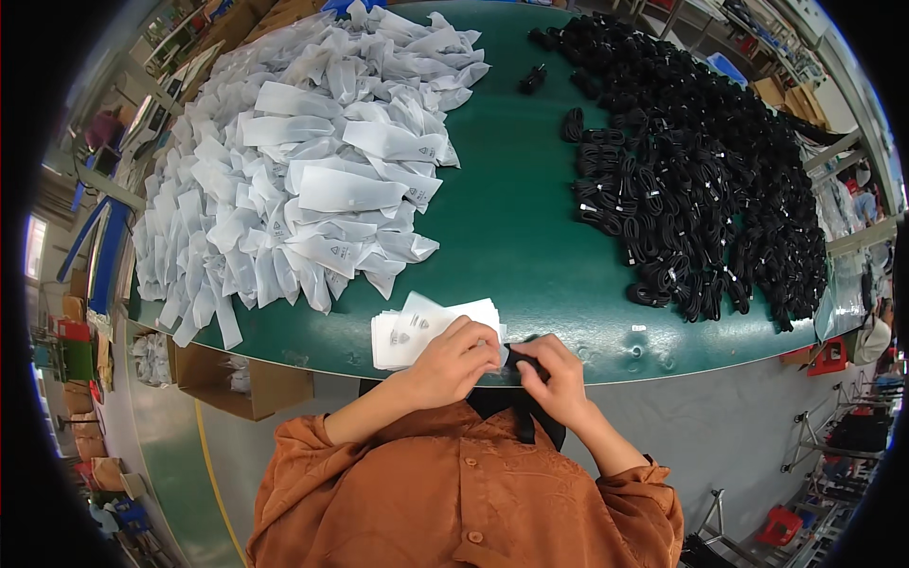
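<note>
My left hand (457, 358) grips a thin translucent bag (499, 364) at the near edge of the green table (511, 227). My right hand (559, 374) holds a black coiled cable (519, 360) at the mouth of that bag; part of the cable is hidden by my fingers. Both hands touch over the table edge. Just left of my left hand lies a small stack of flat white bags (417, 327).
A big heap of filled white bags (303, 161) covers the table's left half. A large pile of black coiled cables (691, 170) fills the right half. Cardboard boxes (241, 383) stand on the floor under the left edge. Red stools (828, 358) sit at the right.
</note>
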### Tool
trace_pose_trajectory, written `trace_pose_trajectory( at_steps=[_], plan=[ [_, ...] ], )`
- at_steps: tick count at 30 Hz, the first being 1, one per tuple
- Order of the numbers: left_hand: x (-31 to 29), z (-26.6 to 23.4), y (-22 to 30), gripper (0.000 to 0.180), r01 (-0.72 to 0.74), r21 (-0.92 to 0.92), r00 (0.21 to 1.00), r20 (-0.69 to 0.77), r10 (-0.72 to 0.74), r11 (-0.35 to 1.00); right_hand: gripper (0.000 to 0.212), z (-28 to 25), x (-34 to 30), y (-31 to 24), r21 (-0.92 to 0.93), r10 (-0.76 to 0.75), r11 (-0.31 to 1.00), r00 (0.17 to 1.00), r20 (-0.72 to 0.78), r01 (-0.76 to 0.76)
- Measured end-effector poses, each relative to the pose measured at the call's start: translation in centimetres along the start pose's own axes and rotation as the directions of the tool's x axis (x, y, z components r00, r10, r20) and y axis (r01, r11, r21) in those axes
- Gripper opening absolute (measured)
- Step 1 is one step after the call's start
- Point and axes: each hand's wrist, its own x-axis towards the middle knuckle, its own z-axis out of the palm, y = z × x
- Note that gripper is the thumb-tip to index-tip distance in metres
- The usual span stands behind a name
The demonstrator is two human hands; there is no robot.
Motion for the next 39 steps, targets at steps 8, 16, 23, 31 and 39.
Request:
trace_pose_trajectory(
  at_steps=[8,16,23,31,39],
  plan=[
    [0.7,-0.6,0.5,0.015,-0.005,0.087,0.997,-0.078,0.012,0.996,0.015,0.9,-1.0,-0.9,0.571,0.469,0.675,0.869,0.157,-0.468],
    [3.1,-2.5,1.1,0.014,0.173,-0.258,0.971,-0.119,-0.209,0.950,0.045,0.0,2.1,-2.4,-0.002,-0.395,0.917,0.907,-0.143,0.399],
    [4.8,-3.9,0.6,0.013,0.291,-0.591,0.928,-0.017,-0.373,0.752,0.038,-0.6,5.6,-3.7,0.009,-0.439,0.892,0.871,-0.223,0.452],
    [6.8,-5.0,0.1,0.007,0.191,-0.661,0.929,-0.117,-0.350,0.726,0.029,-1.4,10.1,-4.8,0.044,-0.506,0.857,0.855,-0.111,0.513],
    [6.7,-5.3,-1.3,0.012,0.294,-0.733,0.910,0.020,-0.413,0.613,0.016,-0.5,10.0,-4.2,0.148,-0.463,0.867,0.879,-0.112,0.476]
  ],
)
